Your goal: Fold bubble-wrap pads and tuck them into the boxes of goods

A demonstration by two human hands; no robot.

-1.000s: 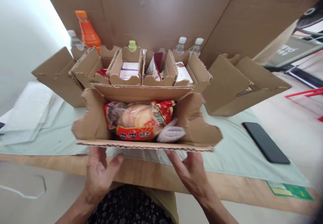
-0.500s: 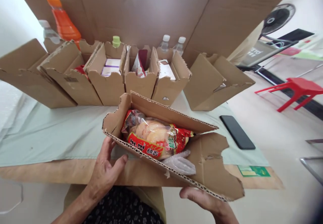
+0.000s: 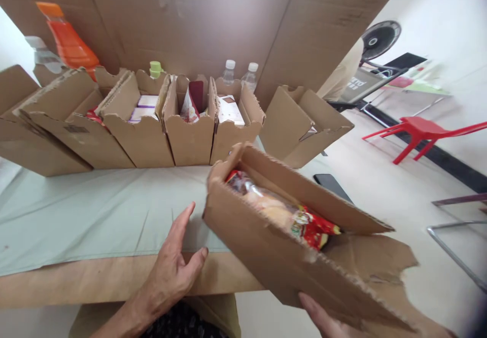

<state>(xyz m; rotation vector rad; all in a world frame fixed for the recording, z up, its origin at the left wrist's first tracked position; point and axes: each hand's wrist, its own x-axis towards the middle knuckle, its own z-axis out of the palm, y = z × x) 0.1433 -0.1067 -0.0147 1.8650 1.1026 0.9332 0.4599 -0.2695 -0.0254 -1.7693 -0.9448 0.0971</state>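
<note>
A long open-topped cardboard box point(image 3: 266, 246) is tilted over the table's near edge, right of centre. Inside it lies a red and clear bag of rice crackers point(image 3: 281, 211). My right hand point(image 3: 323, 317) grips the box at its near lower side, thumb showing on the wall, the other fingers mostly hidden. Left of the box is my left hand point(image 3: 177, 264), apart from it, with fingers and thumb spread and nothing in them.
Several similar cardboard boxes point(image 3: 194, 142) stand in a row at the back, and another box point(image 3: 294, 125) to their right. Behind them are bottles, one orange point(image 3: 70, 43). A black phone point(image 3: 331, 186) lies partly behind the held box. A red stool point(image 3: 418, 132) stands on the floor.
The box has moved right and nearer, and its near wall now faces me more. My left hand has come off the box. The view has shifted somewhat to the right.
</note>
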